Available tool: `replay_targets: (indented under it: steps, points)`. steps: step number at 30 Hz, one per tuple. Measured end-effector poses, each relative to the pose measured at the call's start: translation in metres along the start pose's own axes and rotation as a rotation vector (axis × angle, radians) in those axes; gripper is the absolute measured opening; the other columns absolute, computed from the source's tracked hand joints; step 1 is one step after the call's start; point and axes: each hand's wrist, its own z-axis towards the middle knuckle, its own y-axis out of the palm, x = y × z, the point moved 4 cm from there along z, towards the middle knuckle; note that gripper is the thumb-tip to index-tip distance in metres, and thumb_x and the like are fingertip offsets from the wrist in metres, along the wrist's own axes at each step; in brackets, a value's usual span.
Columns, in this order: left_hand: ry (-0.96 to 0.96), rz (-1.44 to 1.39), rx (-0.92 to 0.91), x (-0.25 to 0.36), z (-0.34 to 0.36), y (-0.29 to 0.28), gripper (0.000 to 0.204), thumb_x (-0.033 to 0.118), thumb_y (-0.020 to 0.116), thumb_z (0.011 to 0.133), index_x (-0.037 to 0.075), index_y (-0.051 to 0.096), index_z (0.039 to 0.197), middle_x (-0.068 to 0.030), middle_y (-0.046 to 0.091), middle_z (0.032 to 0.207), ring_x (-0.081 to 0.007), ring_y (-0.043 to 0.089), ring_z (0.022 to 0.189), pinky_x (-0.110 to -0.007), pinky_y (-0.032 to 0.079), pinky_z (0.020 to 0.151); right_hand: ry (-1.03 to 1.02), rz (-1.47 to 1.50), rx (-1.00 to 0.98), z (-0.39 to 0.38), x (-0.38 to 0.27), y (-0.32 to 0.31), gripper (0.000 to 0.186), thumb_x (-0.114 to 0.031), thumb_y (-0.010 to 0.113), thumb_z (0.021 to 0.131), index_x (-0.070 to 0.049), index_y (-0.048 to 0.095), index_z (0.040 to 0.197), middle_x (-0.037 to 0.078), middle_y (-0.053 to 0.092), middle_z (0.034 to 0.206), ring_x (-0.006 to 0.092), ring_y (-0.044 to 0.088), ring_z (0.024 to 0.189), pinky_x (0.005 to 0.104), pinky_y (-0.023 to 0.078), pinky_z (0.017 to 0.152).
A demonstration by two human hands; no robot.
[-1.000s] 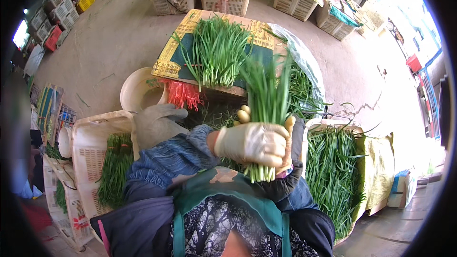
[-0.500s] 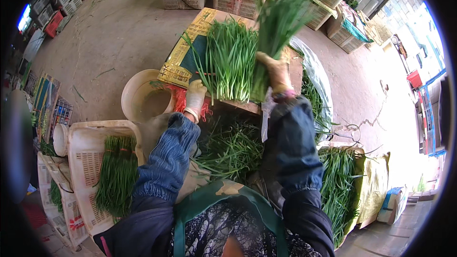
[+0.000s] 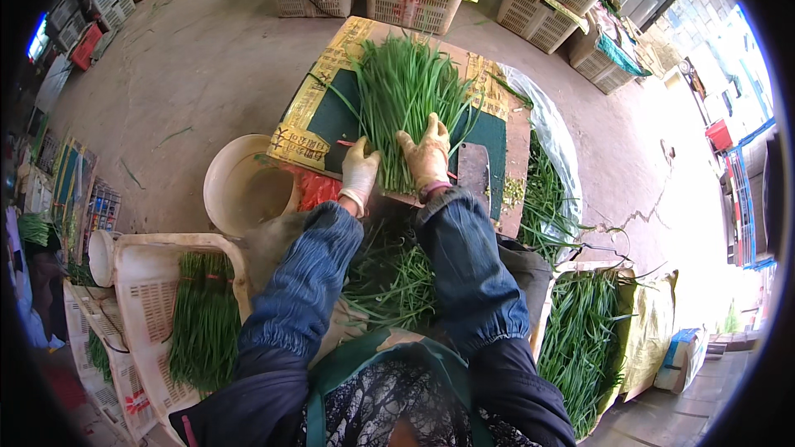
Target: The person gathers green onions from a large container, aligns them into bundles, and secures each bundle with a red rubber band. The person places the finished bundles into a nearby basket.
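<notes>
A thick bunch of garlic chives [image 3: 411,87] lies on a board [image 3: 331,108] covered in dark green with yellow tape, its leaf tips pointing away from me. My left hand [image 3: 361,170], in a pale glove, is curled against the left side of the stem ends. On the right side my gloved right hand [image 3: 426,151] grips the same stems, thumb toward the left hand. A red strip [image 3: 344,143] pokes out beneath the bunch. Beside my right hand rests a broad, flat, dark metal blade [image 3: 474,172]; its handle cannot be made out.
A cream bucket [image 3: 224,190] stands left of the board, with red ties [image 3: 319,190] next to it. At my left, a crate [image 3: 145,314] holds tied chive bundles [image 3: 203,314]. Loose chives [image 3: 580,339] fill a container at my right. Several crates [image 3: 411,4] stand farther back.
My right hand has swung left and down, bringing its raised chives onto the pile. Both hands now hold the stems, and the blade on the board is uncovered.
</notes>
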Motion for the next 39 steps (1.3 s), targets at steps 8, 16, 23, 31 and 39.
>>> replay_targets:
  steps: [8,16,23,31,39]
  points:
    - [0.227,0.059,0.233,0.003,0.041,0.030,0.034,0.009,0.058,0.088,-0.001,0.065,0.120,-0.0199,0.063,0.115,-0.0361,0.059,0.107,-0.041,0.046,0.097,-0.114,0.191,0.083,-0.016,0.025,0.013,0.059,-0.004,0.069,0.086,-0.006,0.048,0.142,0.023,0.054,0.127,0.0385,0.055,0.116,0.0420,0.045,0.100]
    - [0.224,0.375,0.138,0.008,0.045,0.066,0.067,0.048,0.052,0.099,-0.009,0.050,0.135,-0.0279,0.042,0.147,-0.0421,0.039,0.135,-0.046,0.033,0.113,0.125,0.509,-0.190,0.000,0.042,-0.009,0.060,-0.019,0.067,0.094,-0.003,0.044,0.146,0.022,0.051,0.143,0.0308,0.050,0.132,0.0354,0.039,0.110]
    - [0.240,0.363,-0.004,-0.019,0.073,0.057,0.068,0.049,0.052,0.099,-0.009,0.050,0.134,-0.0305,0.042,0.146,-0.0432,0.040,0.135,-0.045,0.033,0.114,0.215,0.830,-0.225,-0.029,0.054,-0.142,0.039,-0.016,0.059,0.099,-0.002,0.057,0.136,0.008,0.061,0.131,0.0171,0.056,0.119,0.0297,0.041,0.106]
    - [0.081,-0.214,-0.062,0.029,0.057,0.001,0.041,0.030,0.050,0.101,-0.003,0.062,0.120,-0.0142,0.064,0.123,-0.0261,0.057,0.113,-0.038,0.044,0.101,0.104,0.556,-0.177,-0.247,0.078,-0.336,0.030,-0.009,0.062,0.094,-0.003,0.063,0.124,0.012,0.068,0.114,0.0207,0.064,0.107,0.0331,0.051,0.092]
    - [0.300,-0.430,-0.217,0.182,-0.033,0.093,0.043,0.013,0.055,0.098,-0.002,0.053,0.138,-0.0130,0.052,0.141,-0.0242,0.049,0.129,-0.034,0.035,0.111,0.476,0.102,0.398,-0.461,0.220,-0.452,0.027,-0.006,0.069,0.088,-0.008,0.069,0.115,0.012,0.070,0.109,0.0247,0.067,0.101,0.0349,0.053,0.090]
